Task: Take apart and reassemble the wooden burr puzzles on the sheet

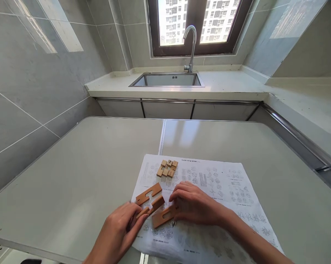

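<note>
My left hand (119, 228) pinches one end of a notched wooden puzzle piece (157, 204) between thumb and fingers. My right hand (194, 204) is closed on the right end of a slotted wooden puzzle piece (162, 217), and its fingers hide that end. Just beyond my left hand, another cut-out wooden piece (149, 193) lies on a printed sheet (225, 194). Farther up the sheet sits a cluster of small, lighter wooden blocks (167, 169), one bearing a dark mark like a 3.
The sheet, covered in small line diagrams, lies across the seam of a pale table (99, 165). Past the table's far edge is a counter (225, 82) with a sink (168, 79) and a tall faucet (192, 47) below a window. Grey tiled walls stand on both sides.
</note>
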`<state>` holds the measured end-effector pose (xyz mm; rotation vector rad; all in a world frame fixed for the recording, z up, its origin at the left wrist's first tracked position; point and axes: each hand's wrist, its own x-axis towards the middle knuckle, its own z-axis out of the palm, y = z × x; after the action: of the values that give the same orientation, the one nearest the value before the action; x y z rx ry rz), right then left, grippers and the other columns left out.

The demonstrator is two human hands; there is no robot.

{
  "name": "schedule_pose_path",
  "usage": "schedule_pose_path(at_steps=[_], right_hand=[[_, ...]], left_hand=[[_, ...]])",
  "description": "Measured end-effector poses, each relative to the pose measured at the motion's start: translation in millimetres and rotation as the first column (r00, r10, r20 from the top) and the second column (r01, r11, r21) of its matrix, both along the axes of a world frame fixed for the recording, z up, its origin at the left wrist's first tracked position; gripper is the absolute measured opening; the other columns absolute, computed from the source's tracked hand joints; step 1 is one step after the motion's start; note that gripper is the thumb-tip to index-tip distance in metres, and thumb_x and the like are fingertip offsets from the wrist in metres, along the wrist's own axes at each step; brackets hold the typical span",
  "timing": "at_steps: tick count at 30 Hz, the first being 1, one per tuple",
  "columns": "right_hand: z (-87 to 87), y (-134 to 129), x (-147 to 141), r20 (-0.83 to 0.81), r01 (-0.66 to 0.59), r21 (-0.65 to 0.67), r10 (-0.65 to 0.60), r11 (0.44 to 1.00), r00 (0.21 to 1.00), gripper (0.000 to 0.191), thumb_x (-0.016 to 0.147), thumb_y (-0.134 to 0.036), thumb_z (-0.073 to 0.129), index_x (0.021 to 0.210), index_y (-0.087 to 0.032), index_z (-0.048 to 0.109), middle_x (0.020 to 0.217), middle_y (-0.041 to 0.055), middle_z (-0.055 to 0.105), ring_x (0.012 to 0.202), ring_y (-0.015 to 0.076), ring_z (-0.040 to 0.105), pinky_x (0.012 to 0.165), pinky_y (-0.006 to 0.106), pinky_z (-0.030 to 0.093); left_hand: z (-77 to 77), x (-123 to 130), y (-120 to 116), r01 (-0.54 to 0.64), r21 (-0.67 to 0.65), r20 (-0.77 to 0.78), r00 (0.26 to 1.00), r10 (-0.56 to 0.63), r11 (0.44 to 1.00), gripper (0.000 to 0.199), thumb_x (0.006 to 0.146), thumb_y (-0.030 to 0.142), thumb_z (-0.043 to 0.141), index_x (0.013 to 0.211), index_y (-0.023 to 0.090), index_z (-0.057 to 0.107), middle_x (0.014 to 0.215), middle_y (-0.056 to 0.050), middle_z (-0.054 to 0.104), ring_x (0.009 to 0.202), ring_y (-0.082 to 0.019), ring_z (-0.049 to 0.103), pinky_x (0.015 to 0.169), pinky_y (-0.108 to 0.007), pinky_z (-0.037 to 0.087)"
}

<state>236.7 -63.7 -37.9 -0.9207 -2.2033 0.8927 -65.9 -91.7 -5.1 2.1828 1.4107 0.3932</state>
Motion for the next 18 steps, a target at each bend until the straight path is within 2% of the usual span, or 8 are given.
schedule_pose_path(at_steps=[2, 6, 10, 12, 14, 16, 18], right_hand=[[-2.6, -1, 0, -0.016, -0.004, 0.012, 0.004, 1.0, 1.0, 0.028, 0.087, -0.025, 0.087, 0.109, -0.025, 0.071, 0.104, 0.0047, 0.072, 0.096, 0.0227, 0.066, 0.087, 0.035, 0.053], [-6.3, -3, -1, -0.029, -0.002, 0.015, 0.003, 1.0, 1.0, 0.005, 0.096, -0.023, 0.076, 0.093, -0.025, 0.072, 0.094, 0.0037, 0.07, 0.087, 0.021, 0.064, 0.081, 0.034, 0.052], [-6.9, -2, 0, -0.128, 0.098, -0.129, -0.115, 0.987, 0.985, 0.017, 0.101, -0.033, 0.069, 0.088, -0.023, 0.066, 0.089, 0.0044, 0.068, 0.077, 0.0195, 0.063, 0.069, 0.031, 0.051], [-6.9, -2, 1, -0.18, 0.186, -0.236, -0.231, 0.954, 0.956, 0.02, 0.102, -0.04, 0.066, 0.092, -0.023, 0.065, 0.081, 0.0031, 0.068, 0.07, 0.0181, 0.061, 0.062, 0.029, 0.049], [-7.0, -2, 1, -0.235, 0.237, -0.359, -0.333, 0.903, 0.913, 0.023, 0.105, -0.045, 0.061, 0.1, -0.023, 0.064, 0.075, 0.0012, 0.068, 0.063, 0.0167, 0.059, 0.058, 0.028, 0.047], [-7.1, -4, -2, -0.297, 0.229, -0.457, -0.39, 0.859, 0.872, 0.027, 0.108, -0.048, 0.056, 0.104, -0.022, 0.063, 0.073, 0.0001, 0.067, 0.06, 0.0152, 0.057, 0.057, 0.027, 0.047], [-7.3, -6, -6, -0.338, 0.215, -0.489, -0.41, 0.846, 0.847, 0.03, 0.109, -0.05, 0.053, 0.107, -0.022, 0.062, 0.075, -0.0004, 0.067, 0.058, 0.0143, 0.057, 0.057, 0.027, 0.047]], left_hand=[[2.7, 1, 0, -0.065, -0.088, 0.058, 0.996, 0.071, 0.994, 0.039, 0.103, 0.056, 0.053, 0.086, 0.024, 0.069, 0.069, 0.0, 0.058, 0.06, -0.017, 0.052, 0.059, -0.027, 0.042], [6.2, 7, 3, -0.152, -0.271, 0.184, 0.961, 0.206, 0.95, 0.052, 0.099, 0.068, 0.051, 0.082, 0.022, 0.068, 0.066, 0.002, 0.049, 0.06, -0.015, 0.043, 0.056, -0.025, 0.033], [4.9, 13, 7, -0.187, -0.398, 0.326, 0.886, 0.329, 0.898, 0.059, 0.094, 0.077, 0.052, 0.078, 0.02, 0.058, 0.063, 0.004, 0.043, 0.059, -0.013, 0.038, 0.054, -0.024, 0.029], [3.6, 18, 8, -0.155, -0.463, 0.403, 0.84, 0.363, 0.873, 0.06, 0.092, 0.079, 0.054, 0.076, 0.021, 0.053, 0.06, 0.005, 0.043, 0.055, -0.012, 0.037, 0.052, -0.023, 0.028], [2.8, 24, 9, -0.074, -0.514, 0.479, 0.801, 0.358, 0.854, 0.059, 0.092, 0.079, 0.055, 0.076, 0.022, 0.049, 0.056, 0.006, 0.044, 0.052, -0.011, 0.037, 0.051, -0.023, 0.029], [2.2, 33, 8, 0.023, -0.551, 0.533, 0.778, 0.331, 0.834, 0.054, 0.095, 0.073, 0.057, 0.081, 0.022, 0.05, 0.056, 0.006, 0.049, 0.05, -0.011, 0.041, 0.052, -0.023, 0.032], [0.9, 43, 8, 0.097, -0.555, 0.57, 0.768, 0.293, 0.826, 0.052, 0.096, 0.07, 0.059, 0.083, 0.021, 0.049, 0.057, 0.005, 0.055, 0.049, -0.01, 0.046, 0.053, -0.022, 0.035]])
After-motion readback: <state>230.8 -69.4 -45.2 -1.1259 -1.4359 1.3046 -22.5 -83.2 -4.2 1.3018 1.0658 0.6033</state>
